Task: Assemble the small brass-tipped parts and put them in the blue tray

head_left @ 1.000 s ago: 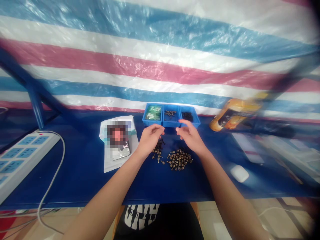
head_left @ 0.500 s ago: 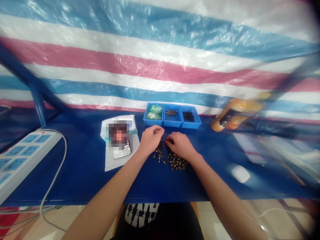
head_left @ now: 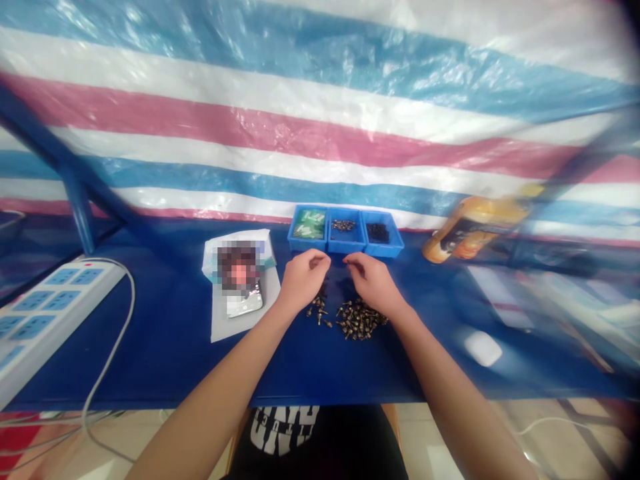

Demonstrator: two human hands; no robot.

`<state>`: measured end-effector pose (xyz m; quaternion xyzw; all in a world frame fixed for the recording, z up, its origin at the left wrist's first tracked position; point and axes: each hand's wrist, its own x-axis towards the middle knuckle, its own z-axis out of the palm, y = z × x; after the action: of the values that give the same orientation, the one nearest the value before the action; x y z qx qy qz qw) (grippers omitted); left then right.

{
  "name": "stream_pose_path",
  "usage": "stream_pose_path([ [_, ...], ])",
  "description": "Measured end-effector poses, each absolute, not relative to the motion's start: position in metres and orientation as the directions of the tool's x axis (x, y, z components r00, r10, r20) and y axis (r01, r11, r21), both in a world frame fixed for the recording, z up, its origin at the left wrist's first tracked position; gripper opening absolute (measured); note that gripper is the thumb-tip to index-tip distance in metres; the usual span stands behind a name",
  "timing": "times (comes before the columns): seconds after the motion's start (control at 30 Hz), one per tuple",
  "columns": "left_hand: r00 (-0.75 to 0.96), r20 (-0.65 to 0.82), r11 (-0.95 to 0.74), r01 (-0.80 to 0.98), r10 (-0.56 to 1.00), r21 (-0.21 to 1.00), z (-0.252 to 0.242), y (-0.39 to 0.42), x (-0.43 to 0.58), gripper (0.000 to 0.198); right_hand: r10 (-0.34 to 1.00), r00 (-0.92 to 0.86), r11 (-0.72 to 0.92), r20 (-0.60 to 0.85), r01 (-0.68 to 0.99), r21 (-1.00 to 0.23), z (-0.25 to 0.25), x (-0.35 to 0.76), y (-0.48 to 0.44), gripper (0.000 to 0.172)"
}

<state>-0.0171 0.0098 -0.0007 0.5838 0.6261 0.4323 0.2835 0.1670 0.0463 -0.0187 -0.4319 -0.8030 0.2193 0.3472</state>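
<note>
Item: small threaded metal fasteners (head_left: 361, 321), dark with brass-coloured glints, exact type too small to tell, lying loose on a blue tabletop (head_left: 165, 360). They form a dense heap just in front of the right hand, with a sparser scatter (head_left: 318, 312) just in front of the left hand. Left hand (head_left: 303, 280): fingers curled inward. Right hand (head_left: 373, 283): fingers curled, thumb and fingertips drawn close. The hands are near each other, not touching; whether either pinches a piece cannot be told. Just beyond them: a blue three-compartment tray (head_left: 345, 249), holding green packets (head_left: 309, 223), small metal parts (head_left: 343, 225) and dark parts (head_left: 377, 233), left to right. Left: a smartphone (head_left: 244, 300) on white paper (head_left: 220, 327), then a white power strip (head_left: 55, 300). Right: a blurred orange bottle (head_left: 475, 228).
</note>
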Motion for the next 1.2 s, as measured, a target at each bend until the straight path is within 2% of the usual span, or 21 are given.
stream_pose_path([
  [0.13, -0.136, 0.199, -0.100, 0.526, 0.970, 0.845, 0.001, 0.008, -0.015, 0.019, 0.909, -0.298, 0.401, 0.291, 0.437, -0.805, -0.012, 0.168, 0.044, 0.014],
  [0.37, -0.112, 0.238, -0.136, 0.564, 0.965, 0.815, 0.002, 0.006, -0.014, 0.019, 0.963, -0.204, 0.254, 0.178, 0.454, -0.854, -0.007, 0.171, 0.045, 0.043],
  [0.53, -0.106, 0.223, -0.123, 0.577, 0.969, 0.808, 0.001, 0.007, -0.015, 0.019, 0.980, -0.159, 0.164, 0.119, 0.315, -0.935, -0.008, 0.173, 0.050, 0.048],
  [0.67, -0.105, 0.210, -0.110, 0.587, 0.972, 0.802, -0.001, 0.008, -0.016, 0.018, 0.993, 0.014, 0.116, 0.119, 0.116, -0.986, -0.010, 0.173, 0.053, 0.032],
  [0.73, -0.098, 0.197, -0.097, 0.615, 0.975, 0.783, -0.003, 0.008, -0.016, 0.018, 0.980, 0.141, 0.135, 0.139, 0.042, -0.990, -0.012, 0.173, 0.054, 0.045],
  [0.8, -0.099, 0.186, -0.071, 0.679, 0.978, 0.731, -0.005, 0.008, -0.017, 0.017, 0.963, 0.203, 0.169, 0.175, 0.047, -0.984, -0.013, 0.173, 0.055, 0.051],
  [0.87, -0.099, 0.176, -0.040, 0.758, 0.979, 0.651, -0.008, 0.007, -0.018, 0.018, 0.956, 0.197, 0.204, 0.216, 0.078, -0.976, -0.012, 0.173, 0.054, 0.044],
  [1.0, -0.049, 0.150, -0.037, 0.851, 0.988, 0.524, -0.014, 0.006, -0.019, 0.021, 0.964, 0.078, 0.238, 0.255, 0.180, -0.954, -0.008, 0.171, 0.050, 0.032],
  [1.2, 0.014, 0.135, -0.081, 0.860, 0.991, 0.504, -0.014, 0.006, -0.018, 0.022, 0.967, 0.004, 0.242, 0.254, 0.288, -0.926, -0.007, 0.167, 0.046, 0.032],
])
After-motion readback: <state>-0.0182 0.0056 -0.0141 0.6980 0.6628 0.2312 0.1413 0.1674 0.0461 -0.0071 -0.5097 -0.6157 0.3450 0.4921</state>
